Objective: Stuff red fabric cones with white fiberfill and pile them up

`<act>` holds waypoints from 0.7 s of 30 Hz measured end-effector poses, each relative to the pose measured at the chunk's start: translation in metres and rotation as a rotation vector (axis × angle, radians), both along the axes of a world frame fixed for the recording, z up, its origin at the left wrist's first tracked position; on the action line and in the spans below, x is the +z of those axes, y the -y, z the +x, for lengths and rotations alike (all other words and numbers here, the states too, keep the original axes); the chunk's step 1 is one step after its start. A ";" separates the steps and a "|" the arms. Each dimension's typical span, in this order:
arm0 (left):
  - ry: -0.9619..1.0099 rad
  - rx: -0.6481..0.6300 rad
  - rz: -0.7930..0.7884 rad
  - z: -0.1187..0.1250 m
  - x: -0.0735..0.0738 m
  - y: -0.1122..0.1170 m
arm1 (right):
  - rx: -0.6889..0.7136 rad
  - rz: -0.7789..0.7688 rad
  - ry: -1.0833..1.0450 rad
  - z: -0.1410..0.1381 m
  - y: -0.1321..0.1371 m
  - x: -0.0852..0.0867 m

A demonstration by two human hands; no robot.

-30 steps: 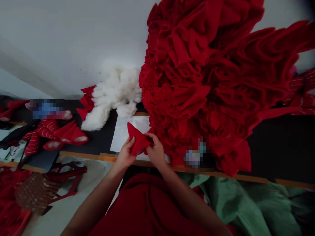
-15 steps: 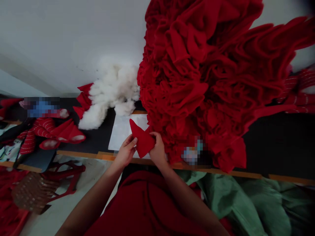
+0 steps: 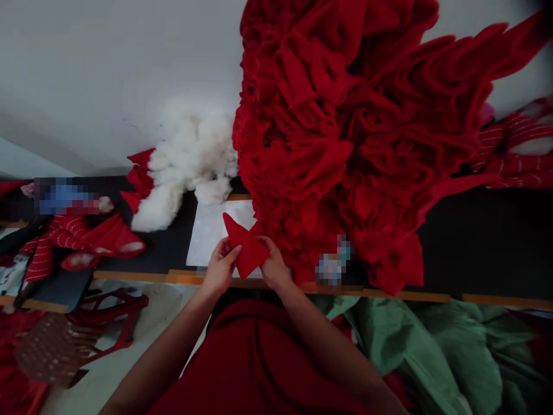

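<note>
A small red cone-shaped fabric piece (image 3: 244, 245) is held between both my hands above the table's near edge. My left hand (image 3: 219, 270) pinches its left side, fingers closed. My right hand (image 3: 272, 266) grips its right side, fingers curled. Just beyond them a white sheet (image 3: 207, 230) lies on the dark table. A huge heap of red fabric pieces (image 3: 345, 132) rises right of my hands, almost touching the right one. A clump of white stuffing (image 3: 190, 164) lies behind the sheet to the left.
Red and striped fabric cones (image 3: 86, 239) lie at the left of the table (image 3: 484, 242). A red chair with a woven seat (image 3: 73, 334) stands at lower left. Green cloth (image 3: 432, 351) is bunched at lower right. A white wall (image 3: 108, 75) is behind.
My hands have turned the red piece slightly; its tip now points up and left a little more. The view has drifted, so everything sits slightly further left.
</note>
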State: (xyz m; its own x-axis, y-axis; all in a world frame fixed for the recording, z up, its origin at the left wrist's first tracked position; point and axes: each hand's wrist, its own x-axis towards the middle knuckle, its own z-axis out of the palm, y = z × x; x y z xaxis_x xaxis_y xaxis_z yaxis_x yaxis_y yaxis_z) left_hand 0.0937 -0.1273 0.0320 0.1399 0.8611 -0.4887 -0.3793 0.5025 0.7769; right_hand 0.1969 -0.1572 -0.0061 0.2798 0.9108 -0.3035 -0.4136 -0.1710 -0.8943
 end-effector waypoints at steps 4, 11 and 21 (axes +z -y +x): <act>-0.079 0.007 0.067 -0.001 -0.007 0.000 | 0.063 0.008 0.090 -0.001 0.001 0.005; -0.356 -0.084 0.301 -0.005 -0.002 0.000 | 0.084 0.063 0.332 -0.001 0.001 0.006; -0.445 -0.105 0.291 -0.010 0.001 0.006 | -0.041 0.082 0.384 0.003 0.001 -0.004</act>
State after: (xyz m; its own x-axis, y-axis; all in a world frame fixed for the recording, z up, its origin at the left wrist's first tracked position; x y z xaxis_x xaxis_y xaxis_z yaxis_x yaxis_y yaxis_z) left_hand 0.0842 -0.1330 0.0330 0.0660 0.9623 -0.2638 0.0586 0.2601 0.9638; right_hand 0.2000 -0.1583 -0.0097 0.3953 0.9135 -0.0968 -0.0517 -0.0831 -0.9952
